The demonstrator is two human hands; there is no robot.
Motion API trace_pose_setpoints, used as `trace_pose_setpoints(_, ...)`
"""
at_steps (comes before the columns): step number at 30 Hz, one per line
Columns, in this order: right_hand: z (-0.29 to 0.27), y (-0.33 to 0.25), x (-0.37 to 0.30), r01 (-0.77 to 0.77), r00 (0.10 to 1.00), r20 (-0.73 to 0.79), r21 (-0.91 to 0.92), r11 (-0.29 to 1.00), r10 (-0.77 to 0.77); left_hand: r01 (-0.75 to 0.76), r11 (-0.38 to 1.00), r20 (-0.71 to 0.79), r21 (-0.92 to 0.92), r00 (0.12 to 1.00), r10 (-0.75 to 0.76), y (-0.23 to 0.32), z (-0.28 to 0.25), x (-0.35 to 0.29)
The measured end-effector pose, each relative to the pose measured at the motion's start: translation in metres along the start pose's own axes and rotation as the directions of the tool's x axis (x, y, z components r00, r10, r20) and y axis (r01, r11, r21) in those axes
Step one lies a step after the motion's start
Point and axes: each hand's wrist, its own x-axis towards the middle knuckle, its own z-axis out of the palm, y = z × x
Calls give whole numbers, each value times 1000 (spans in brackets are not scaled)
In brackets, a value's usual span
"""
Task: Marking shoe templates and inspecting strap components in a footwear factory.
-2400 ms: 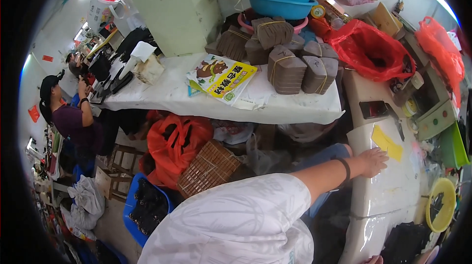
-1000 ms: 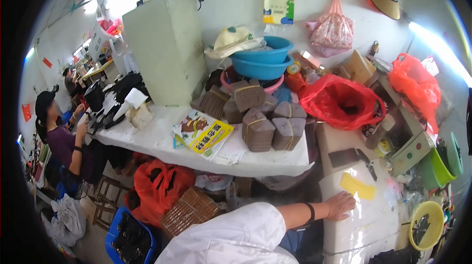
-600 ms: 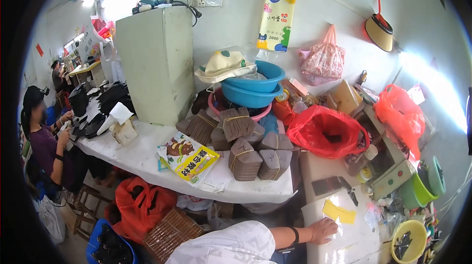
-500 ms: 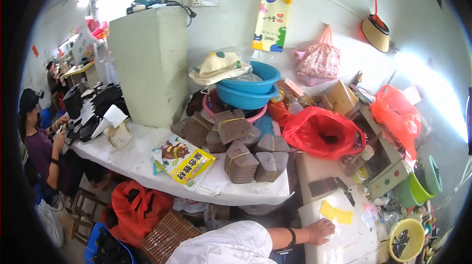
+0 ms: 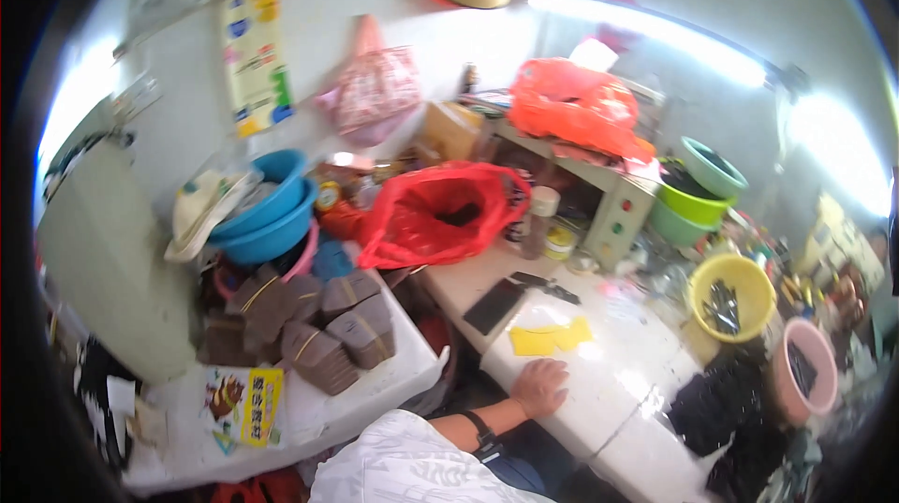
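Note:
My left hand (image 5: 540,387) lies on the edge of the white work table (image 5: 609,400), fingers spread and holding nothing. A dark band circles its wrist. Just beyond the fingers is a flat yellow piece (image 5: 552,337), which the hand does not touch. Past that are a dark phone-like slab (image 5: 494,305) and a small black item (image 5: 546,288). The white patterned sleeve (image 5: 403,461) of the same arm fills the lower middle. My right hand is out of view.
Banded stacks of grey-brown pieces (image 5: 318,356) and a yellow packet (image 5: 245,406) lie on the left table. A red plastic bag (image 5: 440,214) stands open behind. At right are a yellow basin (image 5: 732,297), a pink basin (image 5: 806,370) and a black heap (image 5: 721,400).
My view has swung right, bringing in the pink basin and black heap; the other person at far left has left the picture. My left hand stays on the table edge by the yellow piece.

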Motion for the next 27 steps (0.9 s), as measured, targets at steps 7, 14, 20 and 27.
trace_pose_setpoints(7,-50,-7,-68,-129,988,-88,20,991,130,-78,995,60,64,995,74,13,0,3)
trace_pose_setpoints(14,-80,71,-119,-349,931,-78,103,931,358,-75,993,12,88,997,74,9,12,7)
trace_pose_setpoints(20,-91,109,-137,-237,968,49,-151,960,247,-96,982,6,163,995,96,-11,19,6)
trace_pose_setpoints(27,-100,134,-145,-504,863,13,-39,863,505,161,958,170,-237,978,-122,8,-3,22)
